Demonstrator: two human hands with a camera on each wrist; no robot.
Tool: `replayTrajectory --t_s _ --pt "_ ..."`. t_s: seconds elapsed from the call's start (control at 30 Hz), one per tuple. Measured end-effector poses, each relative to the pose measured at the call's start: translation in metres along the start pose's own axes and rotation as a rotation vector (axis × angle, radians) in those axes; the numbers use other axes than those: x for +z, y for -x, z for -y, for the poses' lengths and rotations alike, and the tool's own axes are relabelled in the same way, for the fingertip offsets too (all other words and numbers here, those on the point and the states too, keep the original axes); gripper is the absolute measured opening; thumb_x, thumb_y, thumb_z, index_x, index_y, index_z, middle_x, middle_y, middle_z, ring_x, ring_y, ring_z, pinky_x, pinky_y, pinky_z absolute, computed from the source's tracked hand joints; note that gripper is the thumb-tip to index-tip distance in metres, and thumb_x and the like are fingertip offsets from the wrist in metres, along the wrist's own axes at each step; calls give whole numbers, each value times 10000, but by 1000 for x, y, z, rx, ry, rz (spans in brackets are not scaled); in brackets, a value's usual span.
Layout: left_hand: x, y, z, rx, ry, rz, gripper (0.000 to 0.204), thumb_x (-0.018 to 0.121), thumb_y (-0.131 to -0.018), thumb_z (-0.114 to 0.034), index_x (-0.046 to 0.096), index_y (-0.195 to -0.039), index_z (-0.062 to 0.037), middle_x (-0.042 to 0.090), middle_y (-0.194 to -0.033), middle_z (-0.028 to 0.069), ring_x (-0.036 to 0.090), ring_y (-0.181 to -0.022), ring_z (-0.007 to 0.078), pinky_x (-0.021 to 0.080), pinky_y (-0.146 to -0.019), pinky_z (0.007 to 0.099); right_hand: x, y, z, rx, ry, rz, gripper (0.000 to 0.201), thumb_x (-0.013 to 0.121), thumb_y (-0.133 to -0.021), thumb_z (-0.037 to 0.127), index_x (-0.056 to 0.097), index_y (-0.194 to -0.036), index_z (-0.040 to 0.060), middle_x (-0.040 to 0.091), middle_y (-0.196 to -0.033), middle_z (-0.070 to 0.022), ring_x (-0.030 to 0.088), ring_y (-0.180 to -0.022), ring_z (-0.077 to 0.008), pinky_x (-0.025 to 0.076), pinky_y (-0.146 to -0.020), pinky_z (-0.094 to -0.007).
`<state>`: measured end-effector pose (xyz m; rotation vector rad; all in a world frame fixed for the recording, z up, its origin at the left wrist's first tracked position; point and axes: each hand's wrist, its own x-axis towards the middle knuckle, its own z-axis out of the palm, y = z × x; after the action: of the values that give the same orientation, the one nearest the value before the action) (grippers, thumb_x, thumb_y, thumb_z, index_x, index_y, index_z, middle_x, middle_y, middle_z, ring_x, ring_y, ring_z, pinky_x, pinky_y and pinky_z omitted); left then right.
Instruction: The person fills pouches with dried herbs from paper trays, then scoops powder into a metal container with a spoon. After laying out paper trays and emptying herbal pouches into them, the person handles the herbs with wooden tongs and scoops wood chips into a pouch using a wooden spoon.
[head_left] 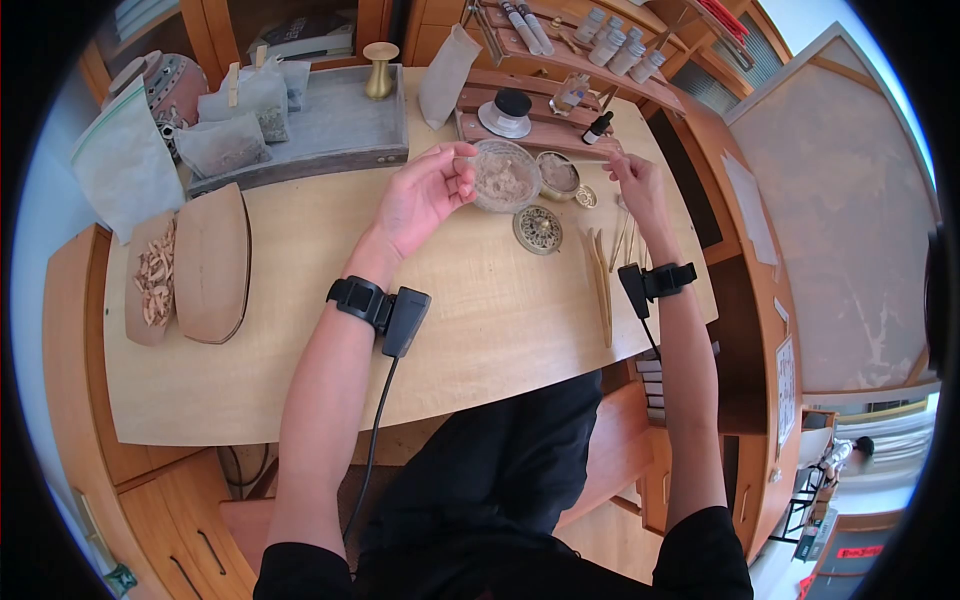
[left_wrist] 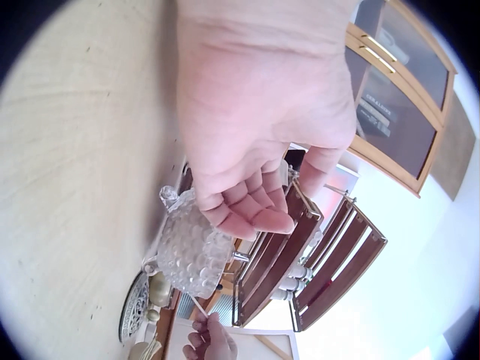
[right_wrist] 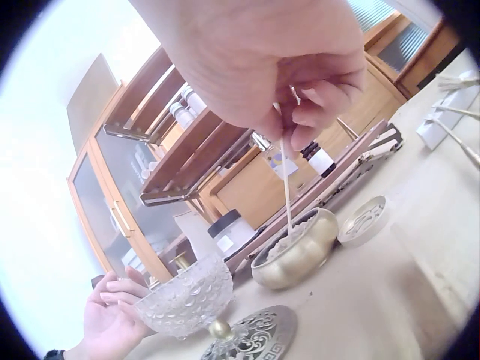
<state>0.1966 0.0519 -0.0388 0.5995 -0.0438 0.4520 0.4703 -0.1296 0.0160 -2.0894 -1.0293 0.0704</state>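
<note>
My right hand (head_left: pixel 640 190) pinches a thin pale stick (right_wrist: pixel 286 187) between thumb and fingers. The stick's lower end stands in greyish-brown powder inside a small lobed brass burner (right_wrist: pixel 292 271). My left hand (head_left: pixel 425 195) is beside a footed, bumpy clear glass bowl (right_wrist: pixel 187 298) of pale brown powder, its fingers loosely bent at the bowl's side. In front of the burner lies a pierced brass lid (head_left: pixel 538 230) with a round knob. A smaller patterned brass piece (head_left: pixel 586 196) lies at the burner's right.
Wooden tongs (head_left: pixel 600 285) and slim tools lie right of the lid. Behind stand a dropper bottle (head_left: pixel 598 128), a black-lidded jar (head_left: pixel 506 112) and a wooden rack (head_left: pixel 585 60) with small bottles. A grey tray (head_left: pixel 340 120) and wood chips (head_left: pixel 155 275) are on the left.
</note>
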Motion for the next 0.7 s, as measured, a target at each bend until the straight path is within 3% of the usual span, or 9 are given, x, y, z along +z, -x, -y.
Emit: replayTrajectory --t_s 0.03,0.17,0.4,0.7 --pt "0 0 0 4 -2 10 287 532 -964 -208 550 -1139 18 564 -831 49 533 -746 123 475 -783 294 -2 1 1 -10 36 -10 408 580 -962 326 712 -851 -44 640 -667 -57 562 -629 -129 439 -585 -297" --pt "-1 -1 2 5 -17 15 278 526 -969 -208 553 -1133 15 573 -862 45 543 -775 122 484 -785 290 -2 8 3 66 45 18 412 569 -965 334 721 -864 -35 629 -667 -52 551 -634 -113 427 -584 -290" --pt "-2 -2 5 -10 -20 55 276 521 -970 -210 558 -1132 10 572 -911 50 547 -822 124 482 -795 288 0 9 -6 225 -114 72 367 581 -952 333 736 -862 13 614 -713 5 507 -644 -96 381 -553 -276" --pt "5 1 5 -67 -62 57 300 517 -968 -243 556 -1144 -3 560 -878 40 519 -752 115 423 -676 263 -4 8 -6 395 -234 124 320 588 -937 361 718 -873 76 562 -728 68 419 -596 -32 314 -484 -216"
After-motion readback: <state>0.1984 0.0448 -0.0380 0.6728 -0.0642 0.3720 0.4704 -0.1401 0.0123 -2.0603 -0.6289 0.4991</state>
